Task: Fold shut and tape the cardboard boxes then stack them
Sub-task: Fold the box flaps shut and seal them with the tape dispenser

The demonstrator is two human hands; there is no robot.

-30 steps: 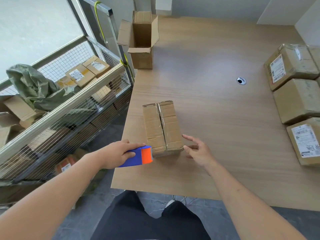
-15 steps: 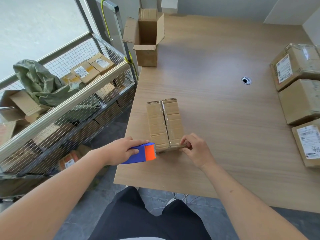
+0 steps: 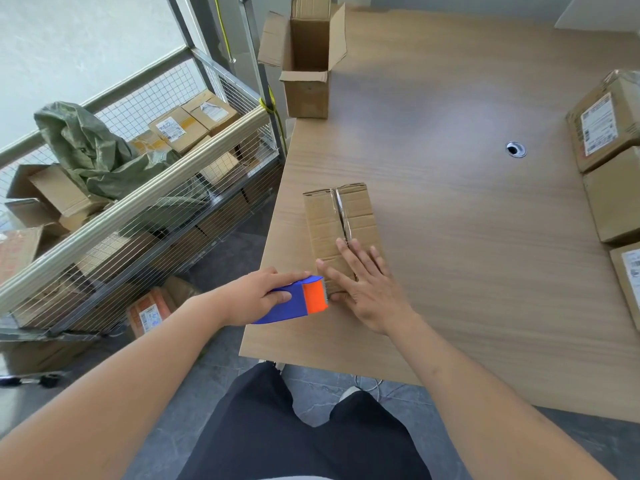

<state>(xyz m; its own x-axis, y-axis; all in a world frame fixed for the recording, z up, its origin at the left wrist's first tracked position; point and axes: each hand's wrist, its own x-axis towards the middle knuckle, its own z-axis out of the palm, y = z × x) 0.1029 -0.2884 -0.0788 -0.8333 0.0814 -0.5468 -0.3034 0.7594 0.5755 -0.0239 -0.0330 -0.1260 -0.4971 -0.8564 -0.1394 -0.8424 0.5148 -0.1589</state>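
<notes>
One closed cardboard box lies near the tabletop's near left corner, a strip of tape running along its top seam. The right hand lies flat on the box's near end, fingers straight and spread. The left hand has its grip wrapped around one blue-and-orange tape dispenser, just beside the box. One open box stands at the far left edge. Three sealed boxes line the right edge.
</notes>
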